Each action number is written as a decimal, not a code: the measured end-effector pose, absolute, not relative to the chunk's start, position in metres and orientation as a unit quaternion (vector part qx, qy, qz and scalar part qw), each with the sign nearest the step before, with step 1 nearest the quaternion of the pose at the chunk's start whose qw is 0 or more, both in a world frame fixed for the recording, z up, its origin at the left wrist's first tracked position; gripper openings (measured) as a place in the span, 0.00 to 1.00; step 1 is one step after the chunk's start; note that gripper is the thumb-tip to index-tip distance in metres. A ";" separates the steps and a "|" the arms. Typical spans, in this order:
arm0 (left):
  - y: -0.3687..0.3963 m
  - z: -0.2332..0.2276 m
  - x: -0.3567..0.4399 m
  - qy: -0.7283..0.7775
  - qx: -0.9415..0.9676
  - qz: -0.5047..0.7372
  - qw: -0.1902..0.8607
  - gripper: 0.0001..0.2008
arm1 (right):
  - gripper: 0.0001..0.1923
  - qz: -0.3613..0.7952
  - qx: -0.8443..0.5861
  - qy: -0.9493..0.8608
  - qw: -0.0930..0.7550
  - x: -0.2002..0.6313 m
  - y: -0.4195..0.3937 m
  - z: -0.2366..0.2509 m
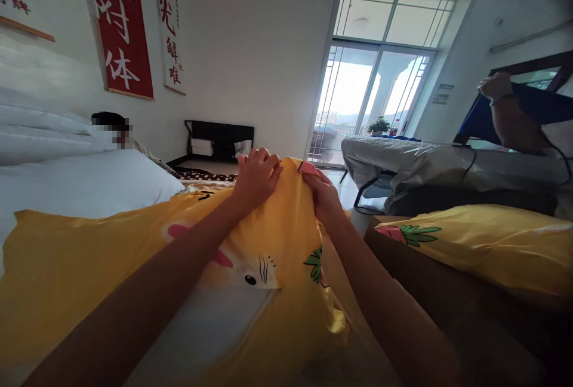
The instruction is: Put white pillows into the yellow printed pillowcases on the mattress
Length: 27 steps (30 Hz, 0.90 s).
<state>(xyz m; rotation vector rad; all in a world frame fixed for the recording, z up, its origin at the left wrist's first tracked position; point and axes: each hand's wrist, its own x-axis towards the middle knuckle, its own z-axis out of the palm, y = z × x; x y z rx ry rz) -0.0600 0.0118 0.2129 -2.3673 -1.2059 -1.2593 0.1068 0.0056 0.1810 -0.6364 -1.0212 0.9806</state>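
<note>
Across the white bedding in front of me spreads a yellow printed cloth with a white rabbit face and pink carrots with green tops. Whether it is a cover or a sheet, I cannot tell. My left hand lies over its far edge with curled fingers, gripping a gathered part. Close by on the right, my right hand is closed on the same edge, thumb on top beside a carrot print. Between the two hands the fabric is raised into a fold. Some of my left fingertips are hidden by the cloth.
White pillows are stacked at left, with a person behind them. At right, a yellow printed bundle rests by a brown box. A plastic-covered table stands beyond, near another person's raised arm.
</note>
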 end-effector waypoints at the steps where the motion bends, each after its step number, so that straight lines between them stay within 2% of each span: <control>1: 0.009 0.215 -0.056 -0.398 -0.809 -0.421 0.103 0.11 | 0.21 0.443 -0.285 -0.463 0.713 0.107 0.005 0.182; 4: 0.005 0.219 -0.042 -0.399 -0.822 -0.403 0.051 0.13 | 0.20 0.442 -0.279 -0.467 0.713 0.106 0.004 0.184; 11: 0.009 0.221 -0.034 -0.395 -0.822 -0.405 -0.068 0.07 | 0.18 0.437 -0.290 -0.490 0.696 0.108 -0.001 0.185; 27: 0.012 0.215 -0.040 -0.279 -0.800 -0.516 -0.125 0.05 | 0.17 0.371 -0.349 -0.530 0.678 0.132 0.001 0.184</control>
